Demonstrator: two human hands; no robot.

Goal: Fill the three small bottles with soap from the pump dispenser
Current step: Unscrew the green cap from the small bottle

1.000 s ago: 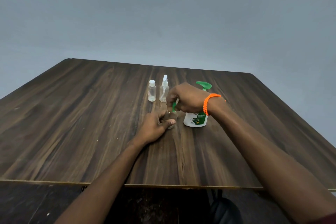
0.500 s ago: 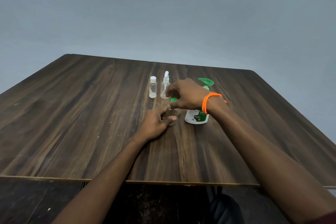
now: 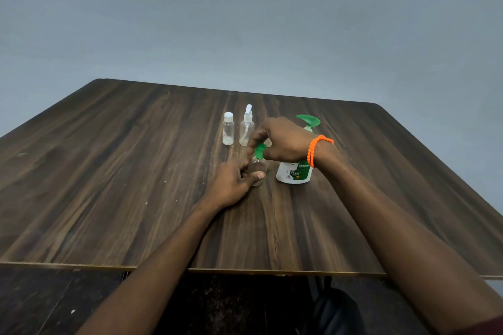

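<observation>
On the dark wooden table (image 3: pixel 136 171) my left hand (image 3: pixel 231 185) grips a small clear bottle (image 3: pixel 258 168) that stands upright. My right hand (image 3: pixel 283 141), with an orange bead bracelet at its wrist, pinches a green cap-like piece (image 3: pixel 260 150) at that bottle's neck. Whether the piece is still attached is hidden by my fingers. Just right of the bottle stands the white pump dispenser (image 3: pixel 295 173) with a green label; its green pump head (image 3: pixel 309 120) shows behind my right hand. Farther back stand a clear bottle with a white cap (image 3: pixel 228 129) and a clear spray bottle (image 3: pixel 247 126).
The table's front edge (image 3: pixel 190 268) runs across below my forearms. A dark object (image 3: pixel 337 307) sits on the floor under the table at lower right. A plain grey wall fills the background.
My right hand has risen a little over the small bottle, and the green piece between its fingers shows more. The left hand keeps its grip on the bottle. The other bottles have not moved.
</observation>
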